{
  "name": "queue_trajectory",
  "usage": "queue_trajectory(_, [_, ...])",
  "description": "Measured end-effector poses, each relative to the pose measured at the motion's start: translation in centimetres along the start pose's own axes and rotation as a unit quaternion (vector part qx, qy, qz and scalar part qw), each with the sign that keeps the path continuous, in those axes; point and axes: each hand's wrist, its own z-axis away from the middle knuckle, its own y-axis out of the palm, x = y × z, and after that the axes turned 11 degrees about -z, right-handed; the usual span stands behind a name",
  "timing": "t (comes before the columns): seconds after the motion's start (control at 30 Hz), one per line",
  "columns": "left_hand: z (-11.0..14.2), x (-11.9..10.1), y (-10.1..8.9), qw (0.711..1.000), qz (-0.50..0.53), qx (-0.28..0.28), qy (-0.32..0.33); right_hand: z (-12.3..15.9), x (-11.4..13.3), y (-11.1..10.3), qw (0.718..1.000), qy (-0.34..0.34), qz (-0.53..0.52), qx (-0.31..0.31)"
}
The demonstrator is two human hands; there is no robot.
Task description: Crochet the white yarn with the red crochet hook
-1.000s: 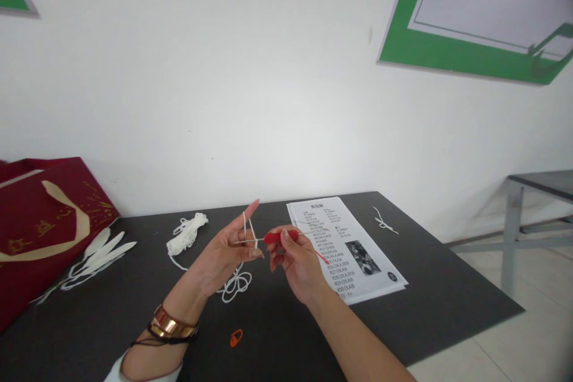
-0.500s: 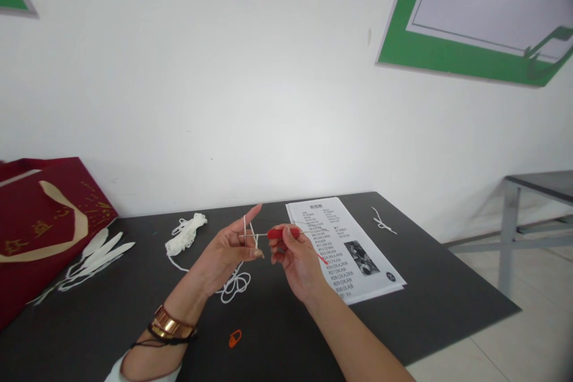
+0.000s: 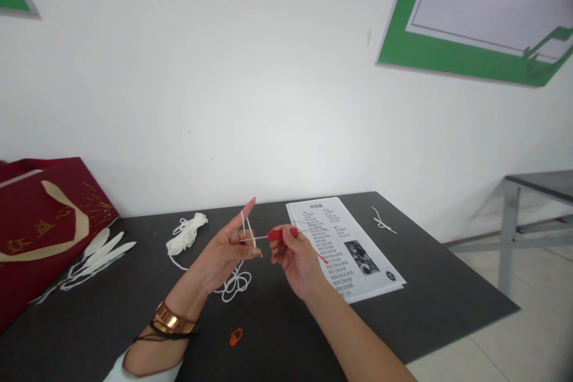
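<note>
Now the left hand (image 3: 226, 250) points its forefinger higher than half a second ago, thin white yarn (image 3: 250, 230) stretched from it to the pinching thumb. Lines starting "R28" and "R29" show on the white printed paper sheet (image 3: 344, 233). The right hand (image 3: 293, 253) grips the red-handled metal hook (image 3: 275, 234), its shaft crossing to the left fingers.

A green-edged poster (image 3: 481, 9) hangs on the wall (image 3: 286, 95).

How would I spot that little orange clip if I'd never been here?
Find the dark table against the white wall. On it, just right of the gold wristband, lies a small looped clip. It's orange, while the yarn farther back is white.
</note>
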Motion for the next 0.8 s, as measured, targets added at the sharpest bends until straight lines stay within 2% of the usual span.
queue_trajectory(0.23, [0.0,-0.7,0.3,0.999,-0.041,-0.030,-0.006,-0.1,-0.1,0.0,0.999,-0.024,0.027,0.000])
queue_trajectory(0.37, [-0.1,-0.8,0.8,0.994,-0.083,-0.067,-0.002,0.1,0.0,0.1,0.989,-0.096,0.111,0.009])
queue_trajectory(0.47, [-0.3,-0.3,1.1,0.986,-0.121,-0.116,0.010,0.5,-0.1,0.2,0.956,-0.178,0.233,0.013])
queue_trajectory(0.57, [-0.6,0.5,1.3,0.974,-0.149,-0.168,0.013,1.0,-0.5,0.2,0.913,-0.228,0.338,0.022])
queue_trajectory(0.73, [-0.8,1.4,1.5,0.966,-0.154,-0.207,0.027,1.3,-0.8,-0.3,0.846,-0.291,0.446,0.019])
queue_trajectory(0.8, [-0.8,1.4,1.7,0.966,-0.143,-0.214,0.031,1.3,-0.8,-0.5,0.812,-0.329,0.480,0.047])
